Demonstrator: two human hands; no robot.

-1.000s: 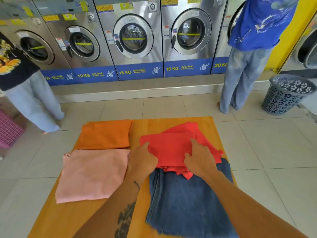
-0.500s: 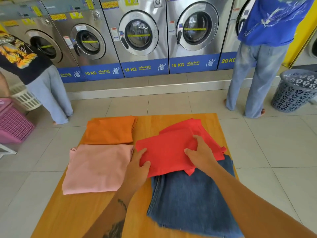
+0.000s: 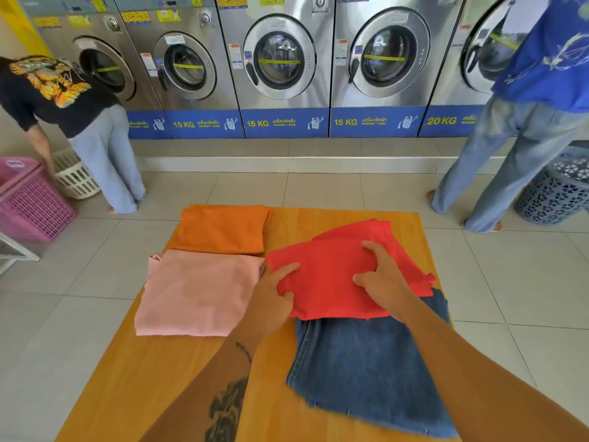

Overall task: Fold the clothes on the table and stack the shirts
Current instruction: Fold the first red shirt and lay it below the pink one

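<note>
A red shirt (image 3: 328, 275), partly folded, lies at the right middle of the wooden table (image 3: 178, 371), its near edge over folded blue jeans (image 3: 366, 368). My left hand (image 3: 271, 301) grips the shirt's left near edge, thumb on top. My right hand (image 3: 382, 282) pinches the cloth near its middle right. A folded pink shirt (image 3: 197, 295) lies flat at the left, with a folded orange shirt (image 3: 223, 229) just behind it.
A row of steel washing machines (image 3: 280, 59) lines the far wall. One person (image 3: 79, 122) bends at the far left beside a white basket (image 3: 75, 175) and a pink basket (image 3: 28, 199). Another person (image 3: 526, 129) stands far right by a grey basket (image 3: 561, 189).
Both hands have slid the red shirt leftward across the table. My left hand moved from the shirt's top to gripping its left edge. The view shifted left.
</note>
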